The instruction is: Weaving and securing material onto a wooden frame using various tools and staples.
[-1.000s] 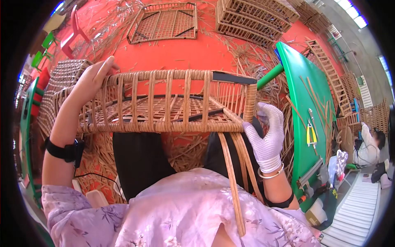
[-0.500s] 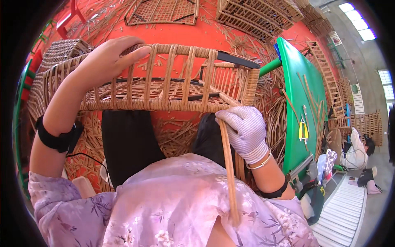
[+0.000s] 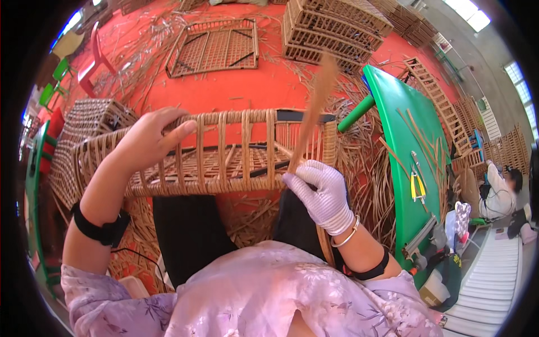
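Across my lap lies a woven rattan basket frame (image 3: 247, 182) with wrapped edges, open slats and dark bars at its corner. My bare left hand (image 3: 150, 139) grips its upper edge, fingers curled over the rim. In a striped white glove, my right hand (image 3: 323, 196) pinches a flat brown rattan strip (image 3: 310, 115) at the lower edge near the right corner. The strip's loose end points upward across the frame's right end, blurred by motion. More strip hangs below the gloved hand, beside my right thigh.
A green table (image 3: 412, 157) at the right holds yellow-handled pliers (image 3: 418, 186) and loose strips. Rattan scraps litter the red floor. Another basket frame (image 3: 216, 48) and stacked baskets (image 3: 331, 33) stand ahead. A woven basket (image 3: 95, 126) is at the left. A person (image 3: 499, 194) sits far right.
The rattan strip's loose end has swung from hanging down over my lap to pointing up across the frame. The basket sits lower in view; my left hand keeps its hold.
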{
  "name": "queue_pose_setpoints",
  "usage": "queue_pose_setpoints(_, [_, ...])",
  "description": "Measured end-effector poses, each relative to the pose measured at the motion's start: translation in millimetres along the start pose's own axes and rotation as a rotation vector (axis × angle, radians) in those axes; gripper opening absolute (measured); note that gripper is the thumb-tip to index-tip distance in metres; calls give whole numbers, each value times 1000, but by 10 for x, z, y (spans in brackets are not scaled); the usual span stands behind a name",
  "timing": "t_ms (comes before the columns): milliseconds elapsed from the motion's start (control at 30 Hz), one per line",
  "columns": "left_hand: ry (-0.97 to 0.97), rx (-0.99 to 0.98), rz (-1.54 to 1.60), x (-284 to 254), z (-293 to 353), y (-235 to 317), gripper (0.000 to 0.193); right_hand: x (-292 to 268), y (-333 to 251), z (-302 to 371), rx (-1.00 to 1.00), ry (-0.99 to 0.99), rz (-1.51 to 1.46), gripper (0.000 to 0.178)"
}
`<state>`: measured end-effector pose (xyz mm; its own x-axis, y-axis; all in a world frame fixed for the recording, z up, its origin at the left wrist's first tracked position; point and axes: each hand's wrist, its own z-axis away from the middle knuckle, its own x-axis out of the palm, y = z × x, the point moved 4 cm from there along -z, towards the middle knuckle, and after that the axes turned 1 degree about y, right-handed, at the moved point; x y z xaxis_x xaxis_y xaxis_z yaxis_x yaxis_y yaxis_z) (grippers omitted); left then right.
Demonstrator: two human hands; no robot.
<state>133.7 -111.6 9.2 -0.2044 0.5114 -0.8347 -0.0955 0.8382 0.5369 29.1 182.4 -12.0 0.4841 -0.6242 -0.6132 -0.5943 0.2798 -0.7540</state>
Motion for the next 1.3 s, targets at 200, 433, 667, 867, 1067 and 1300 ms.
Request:
queue_pose_setpoints(200, [-11, 74, -127, 12, -108, 228, 50, -25, 77, -181, 88, 27, 26, 26])
queue_pose_setpoints(433, [-51, 238, 145, 378, -698, 964, 45, -1, 162, -202, 244, -24, -23, 37])
queue_pose_setpoints(667, [-255, 4, 409, 774, -1284, 1008, 40, 6, 222, -195, 185, 24, 68, 36])
queue_pose_setpoints(867, [-247, -259, 724, 921, -1364, 839, 32, -189, 69, -191, 174, 29, 15, 27])
queue_pose_setpoints(1067, [-250, -237, 748, 961, -1359, 933, 33, -718, 432, -469, -129, 459, 318, 37])
queue_pose_setpoints(1300, [-232, -174, 579, 907, -1323, 960, 26, -572, 755, -538, 59, 379, -41, 38])
